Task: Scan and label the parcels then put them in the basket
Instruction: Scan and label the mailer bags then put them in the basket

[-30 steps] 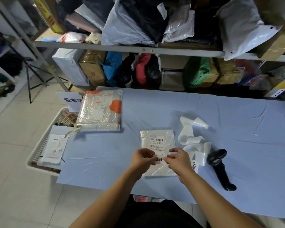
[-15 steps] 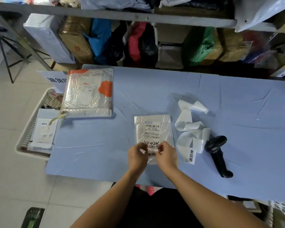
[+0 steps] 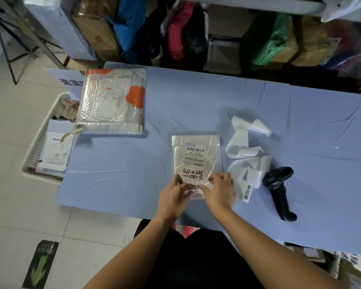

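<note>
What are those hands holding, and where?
A white label, pinched at its ends: left hand at the left end, right hand at the right, over the small parcel.

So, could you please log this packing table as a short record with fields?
Parcel in work: small silver plastic parcel, flat on the blue tablecloth
Hands: left hand and right hand pinch a white printed label over its near edge
Scanner: black handheld scanner, lying right of the parcel, untouched
Waiting: large bubble-wrap parcel with an orange patch, at the table's left end
Basket: white slatted basket left of the table, holding parcels
</note>
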The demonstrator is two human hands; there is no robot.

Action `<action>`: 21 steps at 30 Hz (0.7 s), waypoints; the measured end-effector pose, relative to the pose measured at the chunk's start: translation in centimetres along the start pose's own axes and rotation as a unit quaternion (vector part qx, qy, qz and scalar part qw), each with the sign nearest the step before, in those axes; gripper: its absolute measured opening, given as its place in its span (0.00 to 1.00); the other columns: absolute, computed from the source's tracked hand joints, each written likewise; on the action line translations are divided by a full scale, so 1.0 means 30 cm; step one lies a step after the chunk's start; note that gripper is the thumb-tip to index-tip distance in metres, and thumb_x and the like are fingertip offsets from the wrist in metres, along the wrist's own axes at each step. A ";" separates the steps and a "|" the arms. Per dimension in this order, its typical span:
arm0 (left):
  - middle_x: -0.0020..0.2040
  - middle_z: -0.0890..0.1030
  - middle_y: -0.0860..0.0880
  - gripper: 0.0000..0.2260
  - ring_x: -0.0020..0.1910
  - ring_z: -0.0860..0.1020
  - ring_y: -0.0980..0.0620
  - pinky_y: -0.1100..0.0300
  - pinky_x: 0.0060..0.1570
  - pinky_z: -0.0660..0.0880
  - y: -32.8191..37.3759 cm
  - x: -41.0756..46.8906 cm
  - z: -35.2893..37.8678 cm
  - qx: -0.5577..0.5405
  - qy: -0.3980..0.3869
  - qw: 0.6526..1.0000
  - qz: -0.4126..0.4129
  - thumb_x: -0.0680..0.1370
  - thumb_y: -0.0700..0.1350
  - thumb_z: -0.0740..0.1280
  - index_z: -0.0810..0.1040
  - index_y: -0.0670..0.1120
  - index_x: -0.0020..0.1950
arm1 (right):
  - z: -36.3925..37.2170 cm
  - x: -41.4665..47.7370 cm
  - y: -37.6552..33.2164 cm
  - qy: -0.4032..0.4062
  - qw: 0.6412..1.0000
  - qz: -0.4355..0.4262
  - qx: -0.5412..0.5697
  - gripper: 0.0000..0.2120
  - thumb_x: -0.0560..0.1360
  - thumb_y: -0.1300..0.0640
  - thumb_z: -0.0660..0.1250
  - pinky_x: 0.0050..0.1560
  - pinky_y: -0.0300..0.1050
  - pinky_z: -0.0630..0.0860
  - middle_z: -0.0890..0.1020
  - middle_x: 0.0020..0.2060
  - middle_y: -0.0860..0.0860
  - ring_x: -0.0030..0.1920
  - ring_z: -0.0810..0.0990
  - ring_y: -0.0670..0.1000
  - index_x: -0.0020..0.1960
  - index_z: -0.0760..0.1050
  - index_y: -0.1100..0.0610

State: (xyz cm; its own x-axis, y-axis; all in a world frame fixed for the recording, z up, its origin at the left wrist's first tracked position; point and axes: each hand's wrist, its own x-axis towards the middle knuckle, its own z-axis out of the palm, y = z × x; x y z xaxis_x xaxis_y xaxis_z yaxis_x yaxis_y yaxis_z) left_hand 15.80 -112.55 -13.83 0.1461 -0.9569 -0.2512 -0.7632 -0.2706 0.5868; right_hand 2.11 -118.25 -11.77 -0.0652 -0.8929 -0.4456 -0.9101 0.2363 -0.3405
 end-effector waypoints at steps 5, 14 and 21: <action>0.48 0.69 0.55 0.20 0.43 0.75 0.51 0.57 0.43 0.74 -0.001 0.002 0.002 -0.104 0.072 0.975 -0.180 0.64 0.52 0.80 0.77 0.53 0.51 | -0.008 0.005 0.029 0.012 0.999 0.036 0.026 0.25 0.71 0.49 0.76 0.58 0.51 0.72 0.70 0.62 0.52 0.63 0.70 0.56 0.64 0.72 0.51; 0.42 0.84 0.45 0.06 0.38 0.80 0.51 0.59 0.37 0.78 -0.018 0.052 -0.022 -0.318 0.054 0.900 -0.292 0.75 0.41 0.73 0.81 0.47 0.51 | -0.033 0.043 0.022 -0.010 0.976 0.052 0.212 0.24 0.71 0.63 0.72 0.57 0.50 0.75 0.79 0.56 0.55 0.57 0.78 0.58 0.65 0.72 0.57; 0.30 0.73 0.56 0.09 0.26 0.68 0.63 0.68 0.32 0.68 -0.087 -0.040 -0.214 -0.275 0.130 0.928 -0.214 0.73 0.34 0.73 0.82 0.46 0.49 | -0.019 -0.035 -0.116 -0.028 0.965 -0.019 0.259 0.25 0.71 0.60 0.73 0.55 0.48 0.75 0.81 0.56 0.50 0.57 0.80 0.55 0.65 0.72 0.54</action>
State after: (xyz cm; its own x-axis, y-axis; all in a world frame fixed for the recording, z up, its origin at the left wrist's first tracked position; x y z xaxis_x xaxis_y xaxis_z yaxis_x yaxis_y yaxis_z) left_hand 21.65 -111.37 -10.12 0.5637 -0.7225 -0.4003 -0.1730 -0.5772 0.7981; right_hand 5.10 -118.36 -9.64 -0.0004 -0.8860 -0.4637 -0.5838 0.3767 -0.7192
